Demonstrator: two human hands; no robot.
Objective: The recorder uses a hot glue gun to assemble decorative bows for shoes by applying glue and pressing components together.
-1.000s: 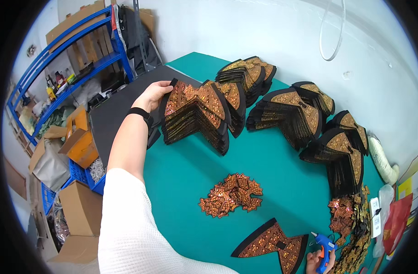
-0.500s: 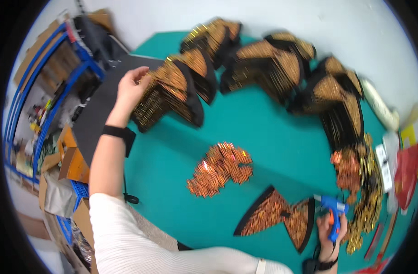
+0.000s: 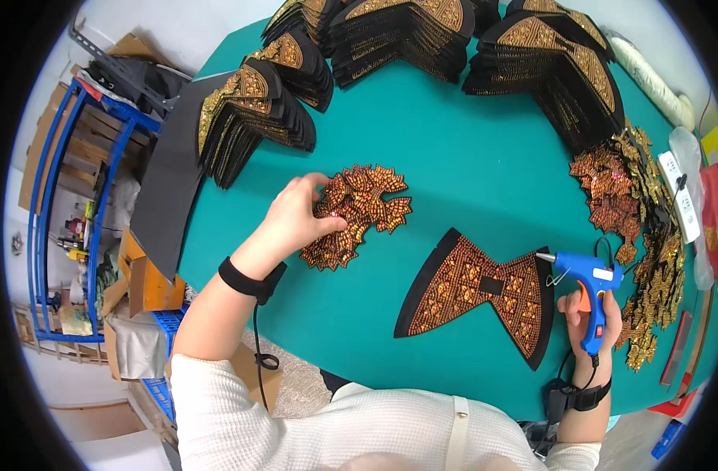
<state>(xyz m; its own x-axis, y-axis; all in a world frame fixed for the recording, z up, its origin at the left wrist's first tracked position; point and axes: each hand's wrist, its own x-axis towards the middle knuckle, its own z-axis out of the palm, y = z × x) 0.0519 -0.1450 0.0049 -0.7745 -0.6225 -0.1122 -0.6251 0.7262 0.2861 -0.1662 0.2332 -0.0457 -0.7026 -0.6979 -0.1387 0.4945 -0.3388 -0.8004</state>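
orange-beaded appliqué pile (image 3: 357, 213) sits at centre of the teal table (image 3: 469, 165). our left hand (image 3: 296, 220) is on its 9 o'clock edge, fingers curled down onto the pieces, thumb toward the top; we can't tell if one piece is actually pinched or only touched. right hand (image 3: 590, 314) is closed round the orange grip of a blue glue gun (image 3: 583, 275), nozzle pointing to 9 o'clock, tip just off the black beaded collar panel (image 3: 477, 294) at 5 o'clock of the pile. the panel has a bare black patch near its middle.

our read for doing this well: peel a single appliqué off the pile rather than dragging the heap, keep the nozzle clear of the cloth until the piece is lifted, and line it up on the bare patch.

around us: stacks of finished panels (image 3: 257, 118) fan from 10 to 2 o'clock along the far rim, with loose gold trims (image 3: 641, 235) at 3 o'clock. packages: a white flat pack (image 3: 681, 196) and a red packet (image 3: 712, 204) at the 3 o'clock edge, brown cardboard boxes (image 3: 143, 275) below the table at 8 o'clock, and a blue metal rack (image 3: 61, 212) at 9 o'clock.
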